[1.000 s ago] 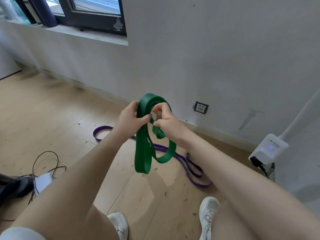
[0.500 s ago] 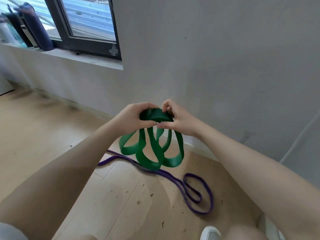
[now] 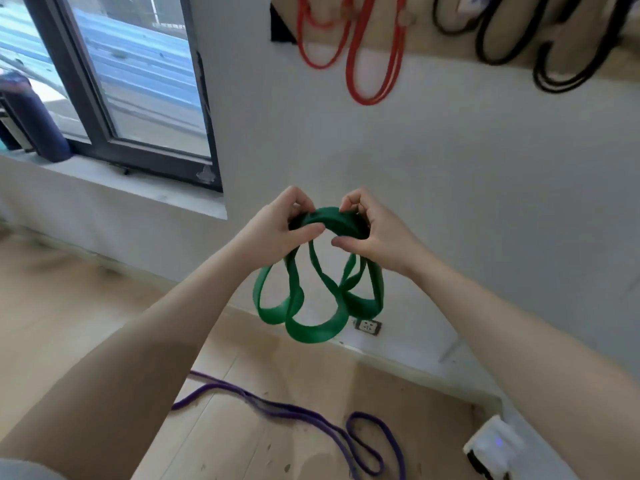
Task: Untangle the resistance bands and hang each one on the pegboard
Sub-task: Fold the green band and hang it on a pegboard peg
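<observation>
Head cam: left hand (image 3: 277, 226) & right hand (image 3: 372, 230) are both pinching the top of the green band (image 3: 313, 327), coiled w/ several loops hanging below, up in front of the wall. Purple band (image 3: 277, 408) is lying on the floor. Red bands (image 3: 372, 88) & black bands (image 3: 554, 77) are hanging on the pegboard (image 3: 440, 46) above.

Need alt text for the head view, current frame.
Two bare hands, left hand and right hand, grip a coiled green resistance band before a white wall. Red rubber bands and black rubber bands hang above; a purple band lies on the wooden floor.
</observation>
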`<state>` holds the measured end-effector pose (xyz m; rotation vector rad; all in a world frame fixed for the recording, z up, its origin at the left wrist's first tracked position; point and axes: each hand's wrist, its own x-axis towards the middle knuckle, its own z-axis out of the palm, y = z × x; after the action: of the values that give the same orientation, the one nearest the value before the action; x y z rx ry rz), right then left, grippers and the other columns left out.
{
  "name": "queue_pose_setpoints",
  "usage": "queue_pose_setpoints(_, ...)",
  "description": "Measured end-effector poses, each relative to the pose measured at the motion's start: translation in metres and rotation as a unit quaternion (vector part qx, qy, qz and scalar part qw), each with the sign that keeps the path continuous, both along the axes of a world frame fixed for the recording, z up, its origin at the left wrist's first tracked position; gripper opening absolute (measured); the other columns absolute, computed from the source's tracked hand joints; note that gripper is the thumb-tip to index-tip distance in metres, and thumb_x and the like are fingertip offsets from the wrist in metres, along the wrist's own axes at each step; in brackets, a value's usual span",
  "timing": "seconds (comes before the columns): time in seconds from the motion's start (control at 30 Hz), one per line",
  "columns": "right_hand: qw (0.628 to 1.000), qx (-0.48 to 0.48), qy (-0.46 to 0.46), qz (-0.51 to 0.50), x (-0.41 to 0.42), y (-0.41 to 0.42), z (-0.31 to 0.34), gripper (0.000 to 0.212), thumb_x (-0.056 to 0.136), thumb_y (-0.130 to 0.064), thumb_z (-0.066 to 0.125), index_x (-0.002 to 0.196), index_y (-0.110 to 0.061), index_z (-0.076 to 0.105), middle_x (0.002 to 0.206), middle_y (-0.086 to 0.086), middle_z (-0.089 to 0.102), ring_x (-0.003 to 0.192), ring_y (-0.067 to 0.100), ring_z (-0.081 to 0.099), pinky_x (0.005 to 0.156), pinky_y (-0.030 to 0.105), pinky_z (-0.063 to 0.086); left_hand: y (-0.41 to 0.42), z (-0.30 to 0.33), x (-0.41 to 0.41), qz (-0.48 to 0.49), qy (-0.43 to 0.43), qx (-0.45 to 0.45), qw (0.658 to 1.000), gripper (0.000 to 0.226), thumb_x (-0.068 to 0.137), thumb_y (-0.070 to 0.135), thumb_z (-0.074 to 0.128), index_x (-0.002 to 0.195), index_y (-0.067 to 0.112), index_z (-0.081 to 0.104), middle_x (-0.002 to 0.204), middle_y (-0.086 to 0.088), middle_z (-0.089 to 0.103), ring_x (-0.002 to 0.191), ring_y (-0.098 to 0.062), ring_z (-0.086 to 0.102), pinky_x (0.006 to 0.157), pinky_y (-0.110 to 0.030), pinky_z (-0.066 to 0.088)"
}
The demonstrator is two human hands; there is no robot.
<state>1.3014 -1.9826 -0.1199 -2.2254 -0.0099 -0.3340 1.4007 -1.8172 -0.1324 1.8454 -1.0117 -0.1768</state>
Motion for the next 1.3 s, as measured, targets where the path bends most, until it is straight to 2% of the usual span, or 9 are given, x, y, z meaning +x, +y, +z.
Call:
queue_pose_setpoints(0.1, 0.999, -0.021, -0.014, -0.024, -0.006, -0.003, 0.068, 0.025, 0.083, -0.014, 0.068, 0.1, -0.019, 0.05, 0.081, -0.01, 0.062, 0.064, -0.002, 0.056, 0.063, 0.014, 0.043, -0.003, 0.068, 0.005, -0.03, -0.03, 0.033, 0.999, 0.017, 0.087, 0.024, 0.062, 0.087, 0.024, 0.044, 0.073, -0.002, 0.059, 0.061, -0.018, 0.052, 0.062, -0.039, 0.047)
queue_pose_setpoints(0.2, 0.998, -0.02, -0.021, -0.051, -0.011, -0.005, 0.132, 0.021, 0.085, -0.017, 0.066, 0.099, -0.019, 0.052, 0.085, -0.006, 0.064, 0.071, 0.006, 0.059, 0.068, 0.018, 0.046, -0.012, 0.128, 0.001, -0.023, -0.056, 0.059, 0.996, 0.017, 0.091, 0.026, 0.057, 0.097, 0.016, 0.044, 0.077, -0.004, 0.056, 0.064, -0.016, 0.05, 0.063, -0.034, 0.044)
queue_pose_setpoints(0.33, 0.996, -0.031, 0.016, -0.086, -0.019, -0.011, 0.208, 0.02, 0.085, -0.024, 0.066, 0.096, -0.026, 0.05, 0.086, -0.005, 0.064, 0.072, 0.006, 0.057, 0.067, 0.021, 0.044, -0.026, 0.195, -0.011, -0.024, -0.032, 0.057, 0.998, 0.017, 0.094, 0.025, 0.052, 0.101, 0.014, 0.042, 0.08, -0.001, 0.053, 0.067, -0.013, 0.049, 0.064, -0.029, 0.042)
queue_pose_setpoints(0.47, 0.991, -0.03, 0.031, -0.129, -0.024, -0.026, 0.254, 0.02, 0.082, -0.026, 0.068, 0.096, -0.026, 0.054, 0.096, -0.008, 0.061, 0.086, 0.01, 0.059, 0.076, 0.026, 0.048, -0.046, 0.245, -0.013, -0.046, -0.028, 0.077, 0.996, 0.014, 0.094, 0.022, 0.051, 0.101, 0.017, 0.04, 0.084, 0.003, 0.053, 0.072, -0.01, 0.051, 0.063, -0.026, 0.041)
queue_pose_setpoints(0.63, 0.985, -0.027, -0.01, -0.173, -0.003, -0.046, 0.264, 0.019, 0.082, -0.022, 0.069, 0.097, -0.021, 0.058, 0.1, -0.004, 0.057, 0.091, 0.012, 0.056, 0.084, 0.028, 0.048, -0.075, 0.266, 0.01, -0.052, -0.054, 0.12, 0.99, 0.014, 0.095, 0.023, 0.048, 0.103, 0.02, 0.037, 0.094, -0.001, 0.052, 0.079, -0.018, 0.054, 0.065, -0.026, 0.042)
queue_pose_setpoints(0.83, 0.98, -0.066, -0.03, -0.184, 0.023, -0.064, 0.258, 0.019, 0.084, -0.017, 0.066, 0.1, -0.019, 0.056, 0.101, -0.006, 0.049, 0.092, 0.008, 0.047, 0.077, 0.007, 0.035, -0.098, 0.276, 0.048, -0.087, -0.13, 0.174, 0.972, 0.02, 0.094, 0.022, 0.051, 0.108, 0.013, 0.04, 0.094, -0.005, 0.052, 0.079, -0.019, 0.05, 0.07, -0.031, 0.046)
queue_pose_setpoints(0.97, 0.98, -0.064, 0.002, -0.189, 0.029, -0.069, 0.239, 0.023, 0.086, -0.018, 0.064, 0.107, -0.016, 0.055, 0.106, -0.005, 0.047, 0.096, 0.01, 0.048, 0.081, 0.014, 0.036, -0.105, 0.266, 0.053, -0.094, -0.145, 0.207, 0.963, 0.02, 0.094, 0.019, 0.051, 0.11, 0.012, 0.041, 0.098, -0.002, 0.047, 0.09, -0.02, 0.046, 0.082, -0.034, 0.044)
queue_pose_setpoints(1.13, 0.975, -0.019, -0.014, -0.223, 0.044, -0.071, 0.228, 0.023, 0.088, -0.019, 0.062, 0.109, -0.014, 0.052, 0.109, 0.0, 0.052, 0.094, 0.007, 0.048, 0.076, 0.007, 0.036, -0.118, 0.26, 0.061, -0.073, -0.099, 0.174, 0.977, 0.016, 0.096, 0.018, 0.045, 0.111, 0.014, 0.041, 0.096, 0.005, 0.042, 0.094, -0.015, 0.04, 0.082, -0.028, 0.034)
queue_pose_setpoints(1.3, 0.972, -0.019, -0.074, -0.223, 0.024, -0.082, 0.216, 0.023, 0.088, -0.013, 0.061, 0.107, -0.012, 0.05, 0.103, 0.001, 0.052, 0.093, 0.016, 0.055, 0.082, 0.022, 0.046, -0.127, 0.254, 0.052, -0.087, -0.169, 0.153, 0.97, 0.022, 0.095, 0.025, 0.048, 0.116, 0.017, 0.043, 0.096, 0.004, 0.049, 0.092, -0.013, 0.044, 0.083, -0.029, 0.034)
